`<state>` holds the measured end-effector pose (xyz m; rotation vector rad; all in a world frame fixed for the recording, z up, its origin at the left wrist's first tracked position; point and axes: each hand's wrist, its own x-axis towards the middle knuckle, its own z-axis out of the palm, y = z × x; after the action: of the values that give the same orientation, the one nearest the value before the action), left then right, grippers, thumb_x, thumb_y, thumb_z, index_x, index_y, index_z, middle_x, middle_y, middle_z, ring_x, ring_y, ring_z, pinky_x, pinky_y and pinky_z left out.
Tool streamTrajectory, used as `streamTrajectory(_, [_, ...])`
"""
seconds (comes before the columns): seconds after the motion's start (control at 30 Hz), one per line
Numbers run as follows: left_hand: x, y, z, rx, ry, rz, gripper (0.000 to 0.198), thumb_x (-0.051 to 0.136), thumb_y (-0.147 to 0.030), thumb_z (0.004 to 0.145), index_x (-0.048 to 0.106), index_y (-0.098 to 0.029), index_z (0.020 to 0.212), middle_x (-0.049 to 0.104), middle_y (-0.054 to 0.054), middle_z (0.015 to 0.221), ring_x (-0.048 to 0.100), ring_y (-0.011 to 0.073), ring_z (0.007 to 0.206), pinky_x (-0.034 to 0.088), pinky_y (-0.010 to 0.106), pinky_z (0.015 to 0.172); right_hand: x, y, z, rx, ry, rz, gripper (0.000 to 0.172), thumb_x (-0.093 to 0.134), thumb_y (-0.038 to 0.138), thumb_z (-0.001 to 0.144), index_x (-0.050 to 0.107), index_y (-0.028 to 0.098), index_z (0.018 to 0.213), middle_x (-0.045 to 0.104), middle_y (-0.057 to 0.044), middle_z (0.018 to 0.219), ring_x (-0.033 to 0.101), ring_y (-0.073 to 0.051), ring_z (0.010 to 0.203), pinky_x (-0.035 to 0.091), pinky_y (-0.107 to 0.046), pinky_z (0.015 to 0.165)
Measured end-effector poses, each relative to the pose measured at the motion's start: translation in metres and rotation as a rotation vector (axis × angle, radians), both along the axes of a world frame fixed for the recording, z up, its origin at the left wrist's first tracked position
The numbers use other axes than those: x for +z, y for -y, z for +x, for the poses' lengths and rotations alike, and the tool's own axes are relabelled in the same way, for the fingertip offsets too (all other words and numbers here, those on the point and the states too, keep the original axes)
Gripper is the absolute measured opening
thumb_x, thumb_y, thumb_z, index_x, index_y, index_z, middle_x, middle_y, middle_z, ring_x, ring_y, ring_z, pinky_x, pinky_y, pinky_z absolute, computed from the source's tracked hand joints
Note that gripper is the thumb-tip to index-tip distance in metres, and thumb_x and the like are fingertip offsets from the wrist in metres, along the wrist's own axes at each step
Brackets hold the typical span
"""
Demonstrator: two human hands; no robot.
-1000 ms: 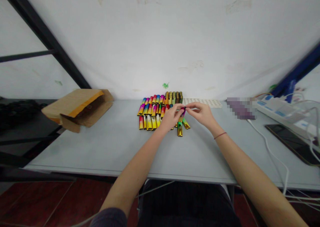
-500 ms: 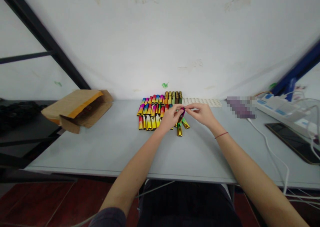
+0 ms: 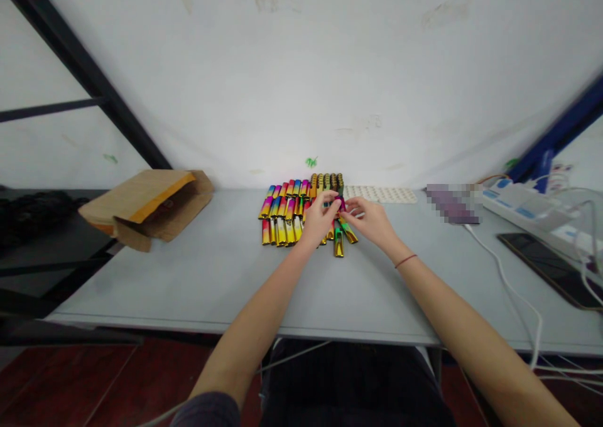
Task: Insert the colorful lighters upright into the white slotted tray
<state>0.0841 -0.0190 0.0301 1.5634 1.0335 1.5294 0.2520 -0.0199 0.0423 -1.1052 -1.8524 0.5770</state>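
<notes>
Between my hands is a small shiny purple case (image 3: pixel 341 202), shaped like a lighter shell. My left hand (image 3: pixel 319 220) is closed, its thumb and fingers pinching the case from the left. My right hand (image 3: pixel 371 221) has thumb and fingertips together at the case's right side, near its lower end. Just left of my hands lie rows of shiny multicoloured cases (image 3: pixel 281 208), some red, blue and purple fading to yellow. Under and in front of my hands rest loose green-and-gold cases (image 3: pixel 338 243). Behind them several dark-bodied pieces with gold tops (image 3: pixel 327 181) stand upright in a block.
A white sheet with rows of small dots (image 3: pixel 384 194) lies by the wall. An open cardboard box (image 3: pixel 146 201) is at the left of the grey table (image 3: pixel 211 276). On the right are a phone (image 3: pixel 549 264), a power strip (image 3: pixel 522 204) and white cables.
My right hand has moved slightly left and down along the purple case. The case now stands more upright and a little further left between my fingers.
</notes>
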Motion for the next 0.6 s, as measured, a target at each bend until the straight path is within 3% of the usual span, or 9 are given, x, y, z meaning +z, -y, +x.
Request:
streamTrajectory(0.1, [-0.001, -0.001, 0.002, 0.033, 0.015, 0.004, 0.022, 0.072, -0.035, 0.095, 0.068, -0.020, 0.110, 0.073, 0.007, 0.109, 0.072, 0.0204, 0.106, 0.062, 0.030, 0.087, -0.001, 0.003, -0.005, -0.041, 0.052, 0.017, 0.012, 0.072, 0.024, 0.086, 0.073, 0.021, 0.097, 0.080, -0.005, 0.085, 0.078, -0.022, 0.076, 0.064, -0.033, 0.071])
streamTrajectory(0.23, [-0.002, 0.000, 0.005, 0.045, 0.011, -0.010, 0.020, 0.073, -0.029, 0.093, 0.068, -0.019, 0.111, 0.072, 0.006, 0.106, 0.072, 0.0175, 0.100, 0.061, 0.027, 0.083, -0.002, 0.006, -0.010, -0.107, 0.156, 0.040, 0.011, 0.074, 0.022, 0.087, 0.073, 0.019, 0.098, 0.081, -0.007, 0.088, 0.078, -0.023, 0.079, 0.062, -0.034, 0.073])
streamTrajectory(0.4, [-0.002, 0.002, 0.006, 0.040, -0.033, -0.064, 0.034, 0.071, -0.029, 0.095, 0.063, -0.020, 0.127, 0.072, 0.006, 0.110, 0.073, 0.0139, 0.082, 0.059, 0.024, 0.070, -0.001, 0.008, -0.013, -0.177, 0.229, 0.059, 0.011, 0.071, 0.020, 0.089, 0.074, 0.018, 0.100, 0.082, -0.008, 0.090, 0.078, -0.023, 0.080, 0.060, -0.033, 0.077])
streamTrajectory(0.5, [0.000, 0.001, 0.000, 0.048, -0.183, -0.028, 0.045, 0.070, -0.030, 0.096, 0.058, -0.022, 0.139, 0.074, 0.008, 0.114, 0.074, 0.0161, 0.087, 0.061, 0.028, 0.077, 0.003, 0.006, -0.007, -0.215, 0.229, 0.037, 0.014, 0.071, 0.022, 0.090, 0.075, 0.018, 0.102, 0.083, -0.008, 0.090, 0.079, -0.022, 0.080, 0.059, -0.030, 0.075])
streamTrajectory(0.6, [0.002, 0.000, -0.009, 0.039, -0.525, 0.073, 0.037, 0.062, -0.025, 0.100, 0.064, -0.019, 0.136, 0.077, 0.009, 0.116, 0.074, 0.0201, 0.100, 0.059, 0.037, 0.096, 0.006, 0.000, 0.007, -0.291, 0.261, -0.025, 0.017, 0.071, 0.022, 0.090, 0.076, 0.017, 0.106, 0.084, -0.008, 0.093, 0.080, -0.022, 0.082, 0.058, -0.030, 0.078])
